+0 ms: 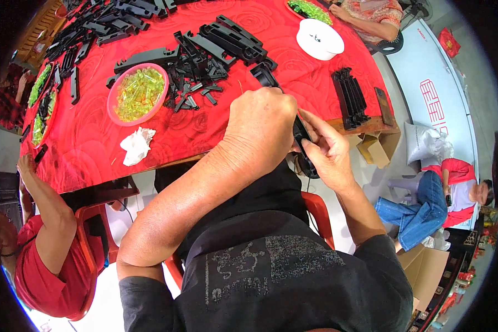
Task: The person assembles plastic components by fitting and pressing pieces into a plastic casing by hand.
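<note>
While the head camera looks straight down, both of the person's bare forearms rise from the lower edge and meet near the middle of the picture, at the near edge of a table (88, 144) covered in a red cloth. The left hand (263, 124) is curled into a loose fist, knuckles up, and it hides its own fingertips, so exactly what they press cannot be told. Beneath it, and running out from under it toward five o'clock, is a long black plastic strip (303, 145). The right hand (326, 149) sits at three o'clock from the left hand, just beside it, with thumb and fingers pinched around the lower end of that strip. The strip's upper end shows at twelve o'clock from the left hand, resting on the cloth.

At ten o'clock from the hands stands a pink bowl (138, 93) holding small clear yellow-green pieces. Between the bowl and the hands, and on toward twelve o'clock, lies a loose heap of black plastic parts (205, 55). A crumpled white tissue (135, 145) lies at nine o'clock, near the table edge. A white bowl (319, 39) sits at one o'clock, well apart, and a neat row of black strips (350, 97) lies at two o'clock. A person in a red shirt (50, 265) sits at eight o'clock; another person in red and jeans (442, 199) sits at four o'clock.
</note>
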### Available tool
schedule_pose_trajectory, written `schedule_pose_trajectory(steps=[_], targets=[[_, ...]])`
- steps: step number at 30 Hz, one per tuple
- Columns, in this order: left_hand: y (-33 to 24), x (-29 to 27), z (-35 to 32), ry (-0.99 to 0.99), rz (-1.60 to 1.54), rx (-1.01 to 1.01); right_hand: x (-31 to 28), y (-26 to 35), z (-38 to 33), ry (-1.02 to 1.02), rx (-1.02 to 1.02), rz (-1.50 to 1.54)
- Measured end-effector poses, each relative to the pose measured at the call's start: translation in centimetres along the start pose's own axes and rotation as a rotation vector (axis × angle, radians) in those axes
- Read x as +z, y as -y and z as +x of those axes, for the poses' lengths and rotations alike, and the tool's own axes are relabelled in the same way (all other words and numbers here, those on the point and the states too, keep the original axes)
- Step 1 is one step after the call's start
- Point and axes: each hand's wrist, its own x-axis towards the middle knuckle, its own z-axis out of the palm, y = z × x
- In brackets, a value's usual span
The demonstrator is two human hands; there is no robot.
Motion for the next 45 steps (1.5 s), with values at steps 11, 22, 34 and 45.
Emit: schedule_pose_trajectory(steps=[11, 22, 34, 45], targets=[[-0.2, 0.0, 0.1, -0.017, 0.012, 0.008, 0.7, 0.3, 0.2, -0.071, -0.167, -0.286], [-0.1, 0.1, 0.2, -0.031, 0.015, 0.016, 1.3, -0.1, 0.2, -0.128, -0.174, -0.254], [-0.6, 0.0, 0.5, -0.031, 0.017, 0.049, 1.2, -0.7, 0.0, -0.202, -0.198, -0.247], [0.4, 1.4, -0.1, -0.066, -0.059, -0.099, 1.1, -1.6, 0.7, -0.274, -0.279, -0.486]])
